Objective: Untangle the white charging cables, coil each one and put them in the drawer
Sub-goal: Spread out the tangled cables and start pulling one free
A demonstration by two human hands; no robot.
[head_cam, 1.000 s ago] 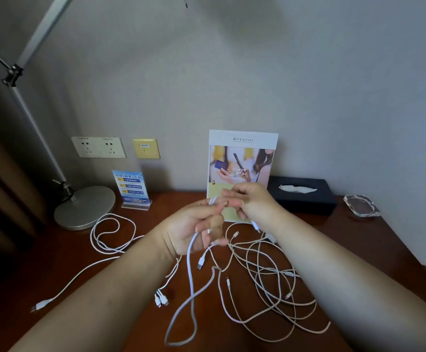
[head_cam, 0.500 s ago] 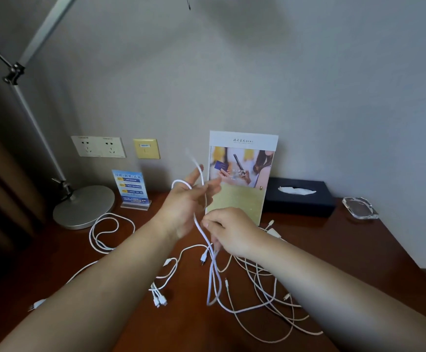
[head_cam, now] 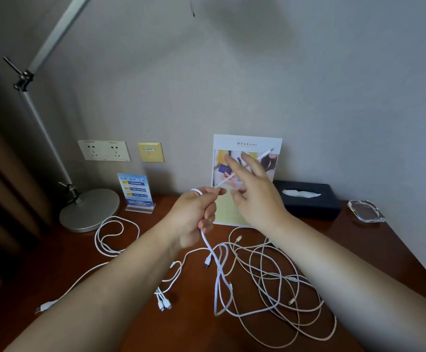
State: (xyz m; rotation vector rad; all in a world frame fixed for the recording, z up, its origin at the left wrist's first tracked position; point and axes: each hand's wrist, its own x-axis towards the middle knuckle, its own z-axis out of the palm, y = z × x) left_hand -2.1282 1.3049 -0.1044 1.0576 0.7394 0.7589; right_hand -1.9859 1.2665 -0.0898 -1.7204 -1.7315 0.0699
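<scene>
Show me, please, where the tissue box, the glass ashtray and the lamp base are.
tissue box [head_cam: 313, 210], head view, on its dark front wall.
glass ashtray [head_cam: 365, 212], head view, on the middle of its clear body.
lamp base [head_cam: 90, 212], head view, on the flat top of the round disc.

One white cable [head_cam: 216, 298] hangs looped from the left hand [head_cam: 194, 214] before the leaflet [head_cam: 247, 146]. A thin tangle [head_cam: 278, 276] lies on the tabletop [head_cam: 372, 250] below the leaflet, and another cable [head_cam: 116, 236] is loosely looped to its left.
</scene>
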